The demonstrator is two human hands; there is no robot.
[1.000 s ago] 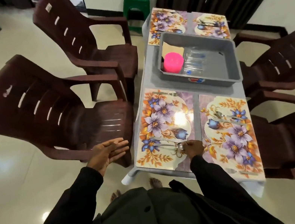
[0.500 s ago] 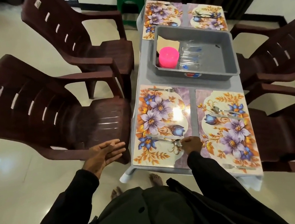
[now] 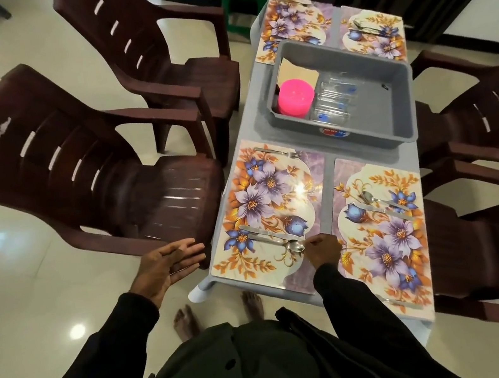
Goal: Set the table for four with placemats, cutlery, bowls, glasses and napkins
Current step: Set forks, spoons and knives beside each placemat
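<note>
Right hand [image 3: 324,250] slightly back, curled at spoon [image 3: 279,243], grip unclear; left hand [image 3: 168,264] open beside chair [image 3: 80,185].

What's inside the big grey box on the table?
Inside the grey plastic tub: a round pink plastic item, clear glasses lying down, and a tan sheet whose lower part the pink item covers.

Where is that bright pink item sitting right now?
In the head view, the pink item sits in the left end of the grey tub mid-table, beside the clear glasses.
</note>
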